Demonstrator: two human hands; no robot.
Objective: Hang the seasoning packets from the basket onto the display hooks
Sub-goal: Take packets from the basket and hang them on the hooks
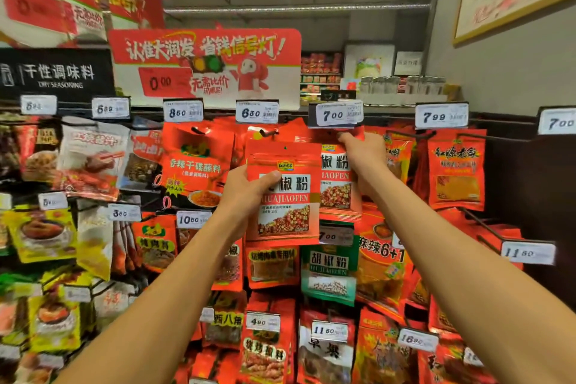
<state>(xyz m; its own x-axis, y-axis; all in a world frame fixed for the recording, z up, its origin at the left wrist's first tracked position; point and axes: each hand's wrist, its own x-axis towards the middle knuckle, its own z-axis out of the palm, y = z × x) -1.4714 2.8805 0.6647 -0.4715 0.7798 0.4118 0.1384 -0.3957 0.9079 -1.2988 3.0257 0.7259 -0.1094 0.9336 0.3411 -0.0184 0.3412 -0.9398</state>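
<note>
Nearest, the left hand (246, 187) grips a red huajiao powder packet (285, 193) by its left edge, thumb across the front, long axis upright. It is a flat, glossy foil pouch with a small hang hole at the top. Just beyond and up to the right, the right hand (363, 151) pinches the top of an identical hanging packet (338, 184) under the 7.00 price tag (338, 115). That hook, mostly hidden, lies up-right of the held packet; the left hand is nearer. Behind hangs the red promotional sign (205, 65). No basket shows.
</note>
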